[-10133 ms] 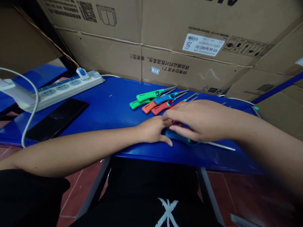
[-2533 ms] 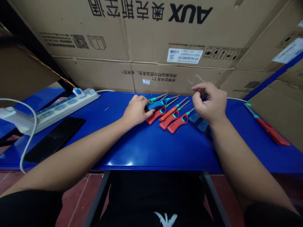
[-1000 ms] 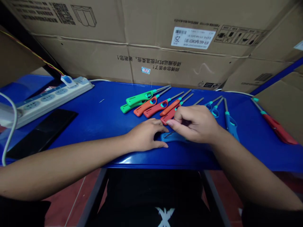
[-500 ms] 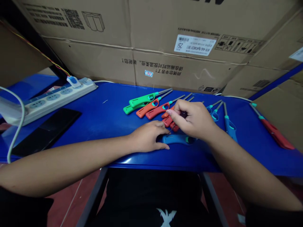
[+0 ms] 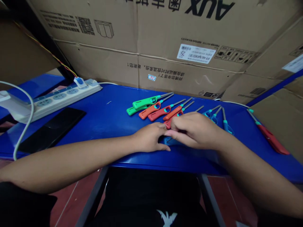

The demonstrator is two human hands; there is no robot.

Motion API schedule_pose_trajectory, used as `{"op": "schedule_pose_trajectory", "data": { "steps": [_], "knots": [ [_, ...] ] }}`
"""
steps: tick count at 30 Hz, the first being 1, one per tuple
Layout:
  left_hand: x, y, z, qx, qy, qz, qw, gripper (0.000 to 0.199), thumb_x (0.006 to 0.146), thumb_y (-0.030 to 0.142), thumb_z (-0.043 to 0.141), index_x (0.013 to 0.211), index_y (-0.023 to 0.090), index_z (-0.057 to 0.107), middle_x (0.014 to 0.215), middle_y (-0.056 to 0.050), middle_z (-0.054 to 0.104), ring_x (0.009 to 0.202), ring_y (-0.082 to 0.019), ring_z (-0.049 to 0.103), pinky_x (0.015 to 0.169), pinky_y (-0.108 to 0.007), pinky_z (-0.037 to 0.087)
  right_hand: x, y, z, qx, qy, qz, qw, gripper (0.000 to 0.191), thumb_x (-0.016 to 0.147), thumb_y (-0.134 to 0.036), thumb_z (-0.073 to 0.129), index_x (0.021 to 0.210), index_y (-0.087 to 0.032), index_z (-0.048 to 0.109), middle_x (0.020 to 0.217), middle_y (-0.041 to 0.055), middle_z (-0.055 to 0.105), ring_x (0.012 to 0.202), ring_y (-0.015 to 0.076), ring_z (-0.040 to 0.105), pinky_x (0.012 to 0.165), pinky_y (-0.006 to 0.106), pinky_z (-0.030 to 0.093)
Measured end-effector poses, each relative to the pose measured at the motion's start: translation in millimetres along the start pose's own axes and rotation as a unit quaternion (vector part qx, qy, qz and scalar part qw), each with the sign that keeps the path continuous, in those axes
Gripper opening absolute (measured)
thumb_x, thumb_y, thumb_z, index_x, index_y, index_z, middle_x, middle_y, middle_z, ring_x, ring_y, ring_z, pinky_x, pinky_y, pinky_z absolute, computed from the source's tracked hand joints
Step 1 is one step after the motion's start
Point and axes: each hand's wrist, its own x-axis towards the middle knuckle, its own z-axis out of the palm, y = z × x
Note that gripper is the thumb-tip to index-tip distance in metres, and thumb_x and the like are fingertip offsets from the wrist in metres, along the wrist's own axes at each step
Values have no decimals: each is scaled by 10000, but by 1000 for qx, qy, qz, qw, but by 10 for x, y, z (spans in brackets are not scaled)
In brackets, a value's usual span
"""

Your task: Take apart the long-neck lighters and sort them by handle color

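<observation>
A blue gas lighter (image 5: 170, 141) lies on the blue table, mostly covered by my hands. My left hand (image 5: 149, 137) holds its handle end between thumb and fingers. Over the lighter, my right hand (image 5: 197, 130) is closed in a fist, its thumb near the left fingers. The thin screwdriver with a dark handle, seen in this fist earlier, is now hidden by the fingers. Just beyond lie several other lighters: green (image 5: 145, 102), orange (image 5: 149, 111) and red (image 5: 159, 114), with blue ones (image 5: 227, 127) to the right of my right hand.
A white power strip (image 5: 68, 94) and a black phone-like slab (image 5: 53, 127) lie at the left. One red lighter (image 5: 272, 138) rests at the far right. A large cardboard box (image 5: 156, 37) walls off the back of the blue table (image 5: 113, 110).
My right hand has come lower and turned over the blue lighter, hiding the screwdriver. My left hand stays on the lighter. The view has tilted up slightly.
</observation>
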Motion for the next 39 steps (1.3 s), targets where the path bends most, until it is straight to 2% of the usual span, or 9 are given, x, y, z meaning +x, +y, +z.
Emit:
{"op": "schedule_pose_trajectory", "data": {
  "steps": [8,14,18,25,27,32,34,36,39],
  "knots": [
    [12,-8,-1,29,-21,11,999,475,763,423,846,1126,150,708,1119,-113,715,1083,-274,647,937,-400,532,-19,103,34,43,26,72,996,318,988,-379,513,719,-213,474,570,-39,536,504,106,461,528,236,277],
    [10,-27,13,26,-14,9,1000,455,770,436,834,1117,167,715,1111,-106,717,1061,-269,645,920,-405,532,2,89,28,43,10,79,996,345,1005,-421,477,728,-216,460,604,-26,560,528,115,478,534,244,275],
    [11,-20,13,14,-10,1,1000,460,760,446,838,1102,168,708,1090,-96,708,1052,-263,650,919,-399,529,-32,31,-13,8,1,27,1000,367,1022,-417,477,718,-211,487,591,-34,532,528,117,457,558,253,292],
    [23,-15,-12,5,-11,34,999,330,771,399,837,974,176,701,963,-57,700,950,-226,658,879,-357,523,-146,-120,-13,-62,-17,-108,992,419,1065,-388,412,721,-196,552,659,4,609,603,131,520,633,273,339],
    [26,-18,-11,5,-14,36,999,324,778,395,830,973,169,703,965,-64,702,961,-234,658,884,-365,523,-143,-155,-5,-66,-17,-80,994,453,1070,-423,376,727,-196,563,651,8,615,592,137,522,618,280,326],
    [11,-19,11,9,-4,16,1000,457,758,398,850,1122,171,691,1134,-100,704,1079,-270,653,945,-405,529,-19,-201,-62,-66,-81,143,984,389,1052,-427,372,888,-194,637,676,27,652,578,166,548,557,285,256],
    [-2,-14,20,0,4,14,1000,521,752,375,858,1192,173,666,1214,-115,689,1136,-278,644,975,-414,525,49,-201,-123,-49,-131,142,980,284,1031,-365,418,991,-202,647,751,34,688,611,174,569,562,281,264],
    [-13,-10,28,-6,15,13,1000,576,742,354,864,1241,171,639,1280,-129,667,1184,-288,627,997,-425,518,103,-186,-197,-18,-162,107,981,213,1012,-300,446,1068,-198,625,843,46,711,657,178,587,571,279,295],
    [-17,-11,33,-3,13,8,1000,494,751,358,852,1170,175,663,1237,-118,687,1153,-292,637,964,-423,529,152,-151,-307,33,-181,38,982,198,977,-204,491,1148,-184,588,1022,81,714,802,184,627,645,282,395]
  ]
}}
